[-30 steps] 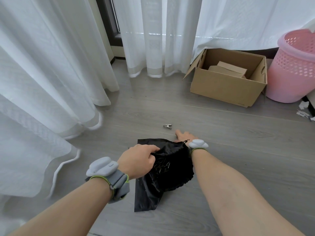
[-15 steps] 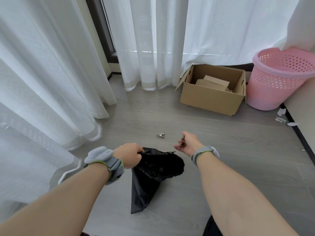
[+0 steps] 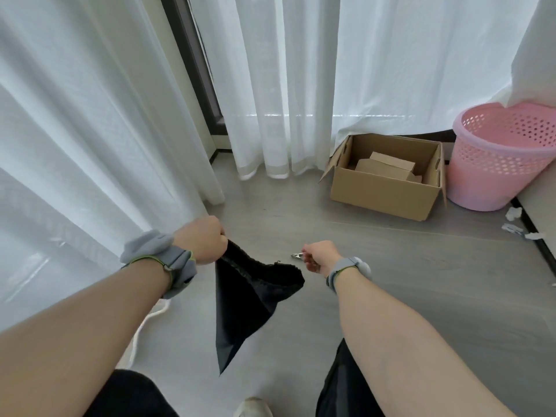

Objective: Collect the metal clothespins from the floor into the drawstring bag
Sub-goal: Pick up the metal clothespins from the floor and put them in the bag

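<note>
My left hand [image 3: 203,242] grips the rim of the black drawstring bag [image 3: 255,293] and holds it up off the grey floor, its mouth sagging open toward the right. My right hand [image 3: 320,255] hovers just right of the bag's mouth with its fingers curled shut on a small metal clothespin, which is mostly hidden in the fingers. Another metal clothespin [image 3: 296,255] lies on the floor just left of those fingertips in the picture.
White curtains [image 3: 90,130] hang along the left and back. At the back right stand an open cardboard box [image 3: 382,194] and a pink perforated basket [image 3: 496,155]. Paper scraps [image 3: 514,227] lie by the right wall. My legs and a shoe [image 3: 252,407] are below.
My view has risen and pulled back. My left hand has lifted the bag off the floor. My right hand has come up from the floor with a clothespin, close to the bag's mouth.
</note>
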Demonstrator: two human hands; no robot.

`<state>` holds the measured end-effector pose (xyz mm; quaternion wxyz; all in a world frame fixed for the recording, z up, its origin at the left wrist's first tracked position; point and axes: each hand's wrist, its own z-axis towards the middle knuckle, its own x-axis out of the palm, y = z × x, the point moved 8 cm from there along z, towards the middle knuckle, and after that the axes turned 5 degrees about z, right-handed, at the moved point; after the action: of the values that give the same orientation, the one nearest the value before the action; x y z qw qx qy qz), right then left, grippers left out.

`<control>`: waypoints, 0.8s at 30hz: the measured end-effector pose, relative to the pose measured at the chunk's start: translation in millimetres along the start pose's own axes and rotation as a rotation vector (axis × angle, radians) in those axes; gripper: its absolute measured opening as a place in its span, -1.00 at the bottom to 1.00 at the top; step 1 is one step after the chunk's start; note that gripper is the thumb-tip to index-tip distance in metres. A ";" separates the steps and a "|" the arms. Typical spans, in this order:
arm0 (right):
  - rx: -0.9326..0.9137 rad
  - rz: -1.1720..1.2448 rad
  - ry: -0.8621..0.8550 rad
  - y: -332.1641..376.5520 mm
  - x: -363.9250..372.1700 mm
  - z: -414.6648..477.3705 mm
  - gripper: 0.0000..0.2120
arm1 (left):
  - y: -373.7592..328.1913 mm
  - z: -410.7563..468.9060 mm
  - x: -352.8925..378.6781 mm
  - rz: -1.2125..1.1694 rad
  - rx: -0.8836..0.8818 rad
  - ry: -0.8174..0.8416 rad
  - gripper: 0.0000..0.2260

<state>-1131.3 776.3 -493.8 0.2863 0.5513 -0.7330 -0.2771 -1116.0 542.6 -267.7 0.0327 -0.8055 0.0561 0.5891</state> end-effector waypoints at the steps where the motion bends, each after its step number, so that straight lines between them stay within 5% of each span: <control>1: -0.029 -0.182 -0.006 2.6 1.5 2.0 -0.79 | 12.3 3.4 -6.3 -0.024 -0.034 -0.034 -0.75; 6: -0.254 -0.796 -0.190 5.0 8.5 35.3 -0.82 | 38.4 29.4 5.6 -0.014 -0.097 -0.043 -0.82; 10: -0.212 -0.939 -0.266 -22.6 13.6 76.8 -0.81 | 16.7 57.0 36.4 0.007 0.017 0.096 -0.82; 15: -0.146 -1.150 -0.202 -30.8 26.7 110.5 -0.57 | -10.2 70.2 81.4 -0.156 0.130 0.507 -0.41; 24: -0.024 -1.343 -0.097 -43.7 31.3 144.6 -0.75 | -17.9 94.2 78.5 -0.087 0.214 0.454 -0.51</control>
<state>-1214.9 748.7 -620.5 0.0245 0.8713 -0.2398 -0.4275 -1179.2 567.5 -371.4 0.1297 -0.9108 0.0894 0.3817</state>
